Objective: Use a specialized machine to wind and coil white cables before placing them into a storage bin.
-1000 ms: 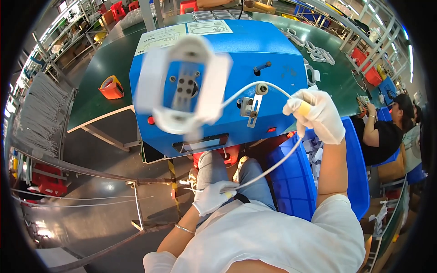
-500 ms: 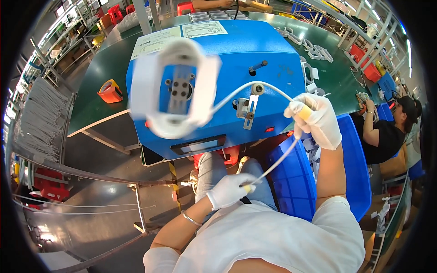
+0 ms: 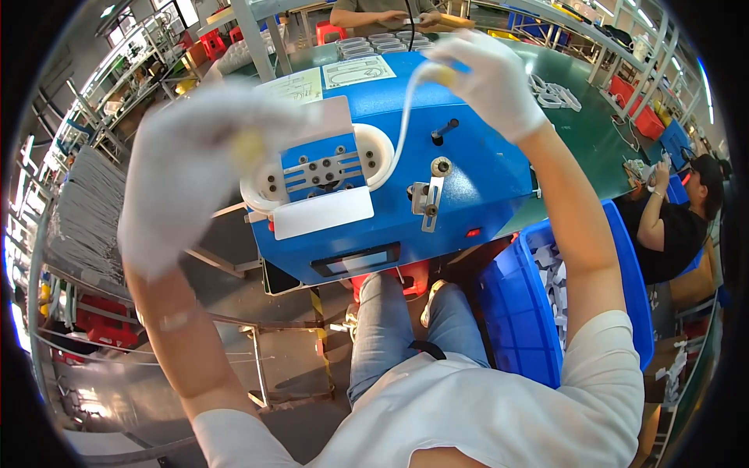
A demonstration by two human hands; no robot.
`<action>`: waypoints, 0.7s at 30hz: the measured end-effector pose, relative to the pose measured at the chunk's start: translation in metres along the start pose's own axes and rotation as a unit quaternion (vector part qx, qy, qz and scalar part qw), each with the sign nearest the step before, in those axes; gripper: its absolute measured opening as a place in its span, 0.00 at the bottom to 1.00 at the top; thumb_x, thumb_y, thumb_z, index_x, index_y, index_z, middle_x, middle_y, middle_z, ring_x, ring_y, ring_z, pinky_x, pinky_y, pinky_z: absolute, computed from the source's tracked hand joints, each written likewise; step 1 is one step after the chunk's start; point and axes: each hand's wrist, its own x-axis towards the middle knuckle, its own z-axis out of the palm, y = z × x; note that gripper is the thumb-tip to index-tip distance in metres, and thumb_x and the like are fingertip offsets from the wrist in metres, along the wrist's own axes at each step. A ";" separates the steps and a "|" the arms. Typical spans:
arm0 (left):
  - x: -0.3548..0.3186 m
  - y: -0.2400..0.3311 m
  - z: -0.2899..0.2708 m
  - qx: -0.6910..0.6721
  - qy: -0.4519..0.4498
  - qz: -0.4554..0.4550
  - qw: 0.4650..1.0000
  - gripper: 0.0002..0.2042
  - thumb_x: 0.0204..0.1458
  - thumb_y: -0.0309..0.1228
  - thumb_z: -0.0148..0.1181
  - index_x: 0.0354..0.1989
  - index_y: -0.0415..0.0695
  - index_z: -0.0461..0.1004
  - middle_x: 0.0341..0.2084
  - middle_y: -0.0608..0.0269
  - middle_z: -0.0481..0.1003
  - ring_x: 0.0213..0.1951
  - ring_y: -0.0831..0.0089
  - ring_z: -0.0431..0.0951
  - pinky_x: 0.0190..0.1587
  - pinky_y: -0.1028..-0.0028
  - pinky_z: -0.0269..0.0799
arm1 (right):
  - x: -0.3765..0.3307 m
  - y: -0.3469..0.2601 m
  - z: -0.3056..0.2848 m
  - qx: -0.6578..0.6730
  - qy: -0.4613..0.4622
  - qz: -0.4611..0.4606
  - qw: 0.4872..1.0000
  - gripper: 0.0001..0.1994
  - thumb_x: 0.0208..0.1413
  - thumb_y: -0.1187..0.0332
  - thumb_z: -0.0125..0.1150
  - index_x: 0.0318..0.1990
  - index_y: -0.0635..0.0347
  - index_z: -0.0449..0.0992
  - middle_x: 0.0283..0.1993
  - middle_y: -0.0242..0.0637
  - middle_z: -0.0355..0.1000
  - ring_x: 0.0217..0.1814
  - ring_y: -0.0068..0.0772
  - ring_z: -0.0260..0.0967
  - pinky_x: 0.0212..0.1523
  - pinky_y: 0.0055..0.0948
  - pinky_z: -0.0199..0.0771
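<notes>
A blue winding machine (image 3: 488, 187) stands in front of me, with a slotted metal winding head (image 3: 328, 168) on its face. White cable is wound in an oval coil (image 3: 384, 148) around the head, which lies sideways. White flaps (image 3: 324, 214) stick out along its near and far sides. From the coil's right end a cable length (image 3: 406, 117) rises to my right hand (image 3: 495, 86), white-gloved and pinching it in the fingertips. My left hand (image 3: 183, 164), also gloved, is over the coil's left end; motion blur hides its fingers. A guide roller (image 3: 441, 167) sits apart from the cable.
A blue bin (image 3: 515, 304) of white pieces stands at my right, near a co-worker (image 3: 679, 210). Finished coils (image 3: 554, 93) lie on the green table (image 3: 597, 148). At far left hangs a rack of grey cables (image 3: 86, 210). Another person's hands (image 3: 398, 17) work across the table.
The winding head has gone from blurred and upright to lying sideways. My left hand has risen from my lap to the coil. My right hand has moved up and left, the cable leaving the roller.
</notes>
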 end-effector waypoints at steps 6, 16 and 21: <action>0.072 -0.056 0.010 0.022 -0.154 0.070 0.985 0.13 0.44 0.17 0.53 0.35 0.42 0.81 0.30 0.61 0.80 0.30 0.77 0.76 0.38 0.79 0.71 | 0.058 -0.013 0.078 0.110 -0.068 -0.112 0.985 0.09 0.44 0.70 0.66 0.36 0.54 0.79 0.37 0.35 0.75 0.43 0.34 0.71 0.45 0.31 0.72; 0.004 -0.046 -0.044 0.067 -0.139 -0.149 0.977 0.10 0.44 0.24 0.61 0.36 0.36 0.79 0.28 0.60 0.79 0.30 0.75 0.76 0.38 0.77 0.71 | 0.048 -0.093 -0.002 0.090 -0.020 -0.091 0.992 0.13 0.36 0.76 0.65 0.35 0.55 0.77 0.35 0.36 0.70 0.38 0.39 0.70 0.37 0.29 0.71; -0.010 -0.036 -0.035 0.208 -0.136 -0.077 0.966 0.08 0.45 0.24 0.58 0.34 0.39 0.79 0.24 0.52 0.76 0.28 0.68 0.76 0.34 0.73 0.70 | 0.041 -0.106 0.007 -0.001 -0.132 -0.119 0.984 0.10 0.36 0.72 0.64 0.31 0.53 0.75 0.29 0.33 0.66 0.34 0.38 0.68 0.33 0.32 0.71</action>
